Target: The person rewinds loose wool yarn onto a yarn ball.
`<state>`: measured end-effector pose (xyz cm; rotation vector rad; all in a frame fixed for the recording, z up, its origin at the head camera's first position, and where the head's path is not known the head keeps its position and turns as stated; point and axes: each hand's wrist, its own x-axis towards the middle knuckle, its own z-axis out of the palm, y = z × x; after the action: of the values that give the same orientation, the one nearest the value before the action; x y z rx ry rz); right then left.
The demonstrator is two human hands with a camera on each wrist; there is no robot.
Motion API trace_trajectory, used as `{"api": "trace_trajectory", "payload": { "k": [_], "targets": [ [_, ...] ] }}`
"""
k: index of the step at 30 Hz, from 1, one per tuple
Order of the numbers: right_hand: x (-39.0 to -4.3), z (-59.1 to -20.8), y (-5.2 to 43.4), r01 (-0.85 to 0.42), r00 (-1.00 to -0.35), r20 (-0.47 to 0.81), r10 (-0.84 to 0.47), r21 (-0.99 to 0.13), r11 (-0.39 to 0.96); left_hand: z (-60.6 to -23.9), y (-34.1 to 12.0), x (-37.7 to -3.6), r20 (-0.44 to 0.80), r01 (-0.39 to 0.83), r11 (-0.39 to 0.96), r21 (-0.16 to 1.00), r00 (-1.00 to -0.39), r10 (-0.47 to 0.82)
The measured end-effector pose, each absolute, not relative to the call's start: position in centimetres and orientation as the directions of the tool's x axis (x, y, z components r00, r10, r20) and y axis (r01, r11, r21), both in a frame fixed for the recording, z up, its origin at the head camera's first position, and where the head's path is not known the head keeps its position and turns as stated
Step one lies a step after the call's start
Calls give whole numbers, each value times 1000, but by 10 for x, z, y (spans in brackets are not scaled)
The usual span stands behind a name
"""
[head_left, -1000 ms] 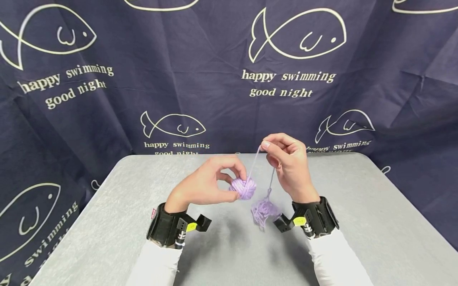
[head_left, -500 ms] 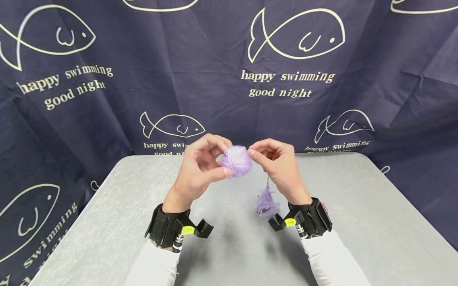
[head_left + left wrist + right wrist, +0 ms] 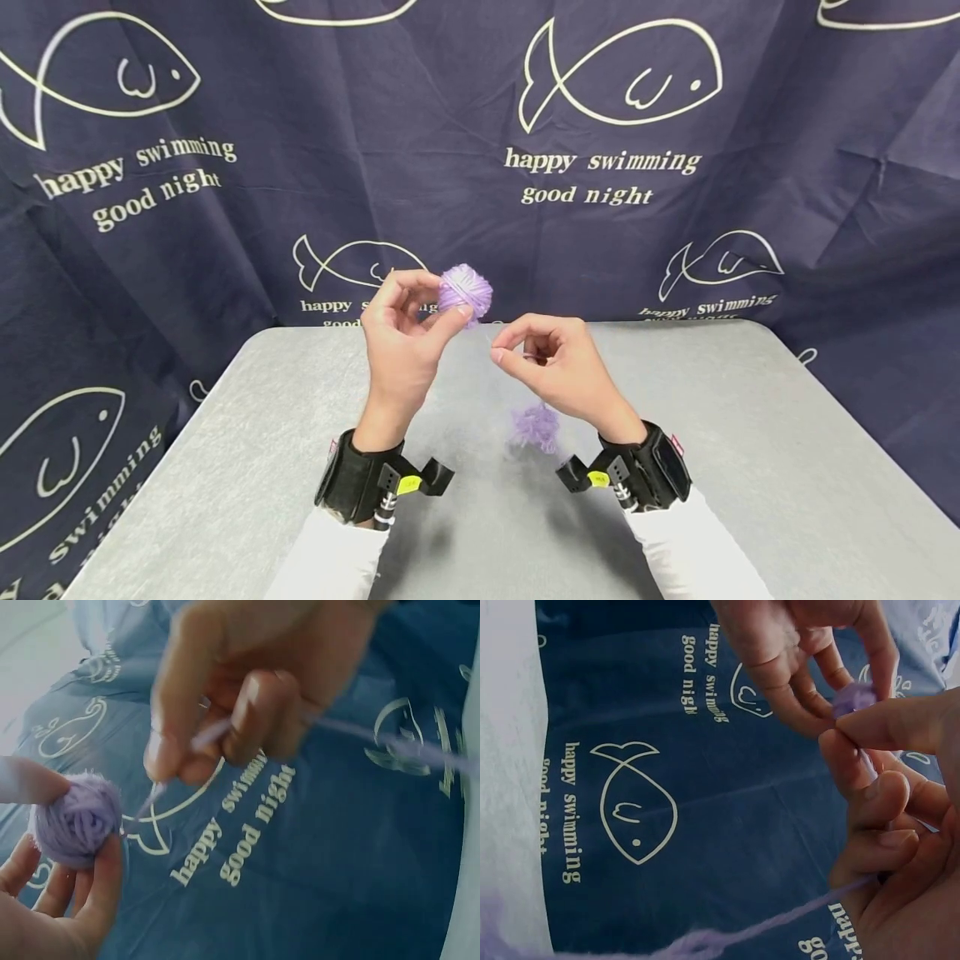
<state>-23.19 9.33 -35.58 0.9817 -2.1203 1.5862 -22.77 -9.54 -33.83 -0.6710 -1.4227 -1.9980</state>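
The yarn ball point(image 3: 466, 291) sits up left of the right hand's fingers point(image 3: 507, 342); the loose tangle point(image 3: 534, 427) lies below them on the surface point(image 3: 750, 467).

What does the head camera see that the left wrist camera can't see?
Only the head view shows the grey table, the loose tuft of purple yarn hanging below the right hand, and both black wrist bands. Only the left wrist view shows, close up, the strand running from the yarn ball up to the right hand's pinching fingers. Both show the ball in the left hand and the fish-print cloth.
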Motion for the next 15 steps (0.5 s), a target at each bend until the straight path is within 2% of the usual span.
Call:
{"api": "trace_trajectory", "payload": {
  "k": [4,7,11,15],
  "targets": [
    [-230,-355,92,-709,-692,647,-320,-693,131,-343,-98,-231,755,766,-13,642,-635,-164],
    [-230,-354,93,-729,-671,680,-296,-679,93,-347,-100,-233,787,771,161,616,-607,-109],
    [-231,-353,95,-720,-674,698,-242,-694,6,-350,-103,-235,793,759,309,574,-609,23],
    [-231,-351,97,-666,-717,676,-172,-736,-117,-351,-107,-236,748,755,361,547,-635,195]
  ]
}}
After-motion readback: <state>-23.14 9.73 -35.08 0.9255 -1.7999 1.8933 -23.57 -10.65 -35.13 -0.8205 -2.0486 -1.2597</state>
